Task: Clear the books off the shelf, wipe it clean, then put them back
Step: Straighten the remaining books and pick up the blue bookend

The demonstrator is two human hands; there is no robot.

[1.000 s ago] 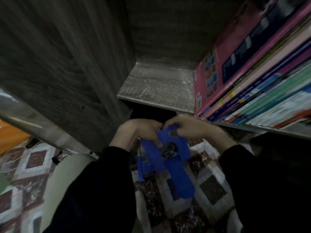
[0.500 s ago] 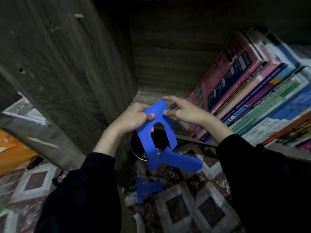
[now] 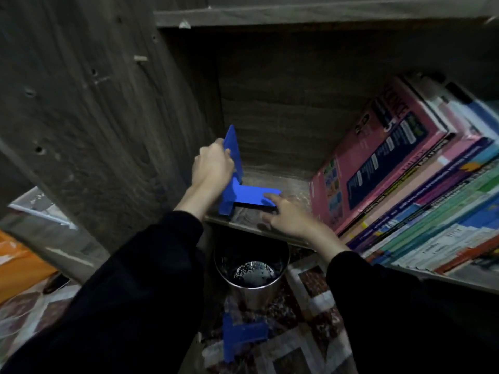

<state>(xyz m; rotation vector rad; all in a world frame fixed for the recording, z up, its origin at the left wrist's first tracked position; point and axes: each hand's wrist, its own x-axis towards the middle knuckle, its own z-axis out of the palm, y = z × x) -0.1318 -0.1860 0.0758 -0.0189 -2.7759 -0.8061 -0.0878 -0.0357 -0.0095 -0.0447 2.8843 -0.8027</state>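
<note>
A blue L-shaped bookend (image 3: 237, 184) stands on the wooden shelf (image 3: 286, 182) at its left end, upright plate against the side wall, flat tongue lying on the board. My left hand (image 3: 212, 166) grips the upright plate. My right hand (image 3: 287, 214) rests on the tongue's end with straight fingers. A row of books (image 3: 410, 184) leans leftward on the shelf's right part, a pink one foremost.
A metal bin (image 3: 251, 268) stands on the floor right below the shelf's front edge. A second blue bookend (image 3: 240, 336) lies on the patterned floor mat. The cabinet's side panel (image 3: 94, 117) rises at the left. Something orange (image 3: 21, 265) sits far left.
Both hands have carried the blue bookend up from in front of the shelf and set it on the board at the left end. The view has tilted upward.
</note>
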